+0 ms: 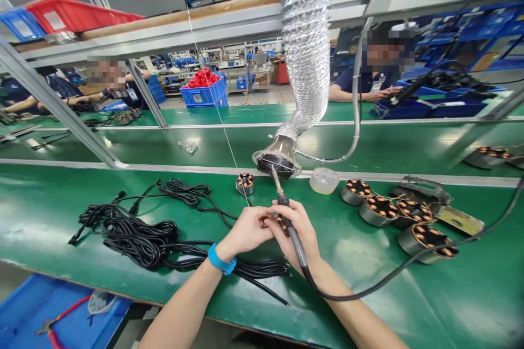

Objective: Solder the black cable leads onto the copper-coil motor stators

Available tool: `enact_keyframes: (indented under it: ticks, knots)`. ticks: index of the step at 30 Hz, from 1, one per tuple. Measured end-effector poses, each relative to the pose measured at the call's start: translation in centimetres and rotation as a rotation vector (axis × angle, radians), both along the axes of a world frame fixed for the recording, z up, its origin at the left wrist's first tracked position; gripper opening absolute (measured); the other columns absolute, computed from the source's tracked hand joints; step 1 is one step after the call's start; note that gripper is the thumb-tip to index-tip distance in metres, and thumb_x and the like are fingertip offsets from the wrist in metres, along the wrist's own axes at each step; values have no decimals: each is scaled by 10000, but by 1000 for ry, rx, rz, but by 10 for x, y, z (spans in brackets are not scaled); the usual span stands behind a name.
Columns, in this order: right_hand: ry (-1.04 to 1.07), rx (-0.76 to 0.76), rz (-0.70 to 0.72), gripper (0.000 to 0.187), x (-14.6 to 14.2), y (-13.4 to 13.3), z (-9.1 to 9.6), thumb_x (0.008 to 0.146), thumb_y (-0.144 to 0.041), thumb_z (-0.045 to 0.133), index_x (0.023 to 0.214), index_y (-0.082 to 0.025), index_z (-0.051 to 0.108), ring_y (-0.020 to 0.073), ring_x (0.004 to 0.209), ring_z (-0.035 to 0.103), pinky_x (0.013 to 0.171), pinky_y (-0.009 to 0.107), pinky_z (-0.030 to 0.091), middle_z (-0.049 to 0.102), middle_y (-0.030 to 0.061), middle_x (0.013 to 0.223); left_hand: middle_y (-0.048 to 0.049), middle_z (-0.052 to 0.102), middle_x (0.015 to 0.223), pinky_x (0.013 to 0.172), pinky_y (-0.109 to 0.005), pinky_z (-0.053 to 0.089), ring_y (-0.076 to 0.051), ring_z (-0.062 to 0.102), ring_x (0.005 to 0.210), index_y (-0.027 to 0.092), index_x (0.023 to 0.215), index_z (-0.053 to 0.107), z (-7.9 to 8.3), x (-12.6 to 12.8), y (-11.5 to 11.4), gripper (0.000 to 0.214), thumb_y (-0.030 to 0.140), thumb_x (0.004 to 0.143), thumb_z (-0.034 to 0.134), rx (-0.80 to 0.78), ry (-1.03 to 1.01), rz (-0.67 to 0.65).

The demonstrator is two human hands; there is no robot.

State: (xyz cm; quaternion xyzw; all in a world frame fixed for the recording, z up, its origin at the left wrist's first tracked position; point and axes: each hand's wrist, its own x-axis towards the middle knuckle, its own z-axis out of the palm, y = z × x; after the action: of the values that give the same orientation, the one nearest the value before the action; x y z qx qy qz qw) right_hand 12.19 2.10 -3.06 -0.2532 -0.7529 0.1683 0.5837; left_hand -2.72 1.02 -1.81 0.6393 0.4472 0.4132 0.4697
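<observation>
Just before the fume hood point(278, 162), our left hand point(245, 232) pinches a small stator point(280, 223), fingers closed on its rim; our right hand point(301, 229) wraps the iron point(286, 212). We judge the stator light, rigid, its windings delicate.

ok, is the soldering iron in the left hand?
No, the soldering iron is gripped in the right hand; the left hand pinches a small coil part beside it.

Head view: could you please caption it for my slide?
Right hand holds a soldering iron while left hand steadies a small coil part on the green bench.
</observation>
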Motion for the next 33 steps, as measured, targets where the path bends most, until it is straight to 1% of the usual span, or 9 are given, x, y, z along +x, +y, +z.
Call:
enact_keyframes:
  ticks: [3, 6, 10, 15, 18, 21, 27, 30, 33]
  knots:
    - [-9, -13, 1, 326, -2, -1, -2, 916, -65, 590, 1167, -273, 596, 158, 1008, 623, 863, 278, 547, 580, 50, 1106, -1, 617, 750, 655, -217, 399, -127, 523, 693, 120, 847, 690, 0, 0, -2, 134, 183, 775, 595, 5, 39, -37]
    - [-15, -42, -30, 286, 2, 0, -4, 920, -83, 598, 1142, -263, 601, 143, 914, 643, 830, 268, 553, 583, 38, 1036, 12, 572, 681, 611, -215, 373, -110, 478, 635, 114, 775, 677, 4, -7, 0, 151, 261, 786, 644, -67, 34, -7]
    - [-11, -92, -49, 275, 9, 4, -2, 920, -113, 611, 1151, -259, 582, 140, 846, 665, 800, 268, 564, 592, 35, 1004, 0, 574, 681, 606, -222, 353, -107, 454, 641, 115, 762, 694, 13, -21, 5, 226, 339, 772, 716, -71, 68, 36]
    - [-55, -114, -70, 257, 8, 6, -3, 931, -128, 587, 1150, -261, 583, 144, 843, 681, 795, 256, 572, 597, 38, 1016, 34, 497, 602, 519, -217, 293, -80, 405, 529, 131, 769, 648, 12, -23, 9, 305, 430, 775, 708, -215, -77, -26]
    - [-76, -108, -64, 258, 8, 7, -8, 947, -124, 552, 1160, -264, 585, 127, 803, 686, 792, 245, 570, 575, 41, 1059, 64, 422, 545, 471, -215, 197, -54, 292, 470, 137, 731, 619, 6, -15, 10, 276, 398, 761, 703, -257, -157, 45]
    - [-99, -112, -70, 252, 9, 8, -10, 952, -132, 539, 1163, -259, 591, 125, 800, 685, 807, 251, 564, 567, 47, 1080, 45, 475, 578, 470, -215, 183, -44, 284, 478, 126, 678, 617, 1, -8, 11, 221, 329, 729, 690, -230, -185, 142]
    - [3, -166, -157, 216, 19, 12, -1, 928, -195, 612, 1137, -245, 629, 138, 775, 667, 768, 261, 556, 634, 28, 966, 77, 375, 488, 437, -215, 135, -41, 237, 434, 136, 662, 610, -3, -9, 16, 175, 297, 698, 668, -269, -237, 285]
    - [110, -212, -203, 124, 27, 11, 3, 938, -251, 608, 1032, -224, 684, 146, 697, 664, 705, 269, 552, 664, 16, 824, 88, 339, 468, 422, -217, 114, -39, 225, 415, 143, 649, 595, -4, -9, 16, 170, 293, 685, 665, -323, -241, 291]
    - [151, -218, -197, 215, 34, 7, 1, 967, -286, 538, 848, -199, 694, 160, 631, 661, 619, 271, 537, 660, 18, 696, 92, 325, 468, 418, -216, 104, -35, 220, 410, 142, 645, 595, -6, -8, 16, 169, 294, 677, 660, -348, -230, 297]
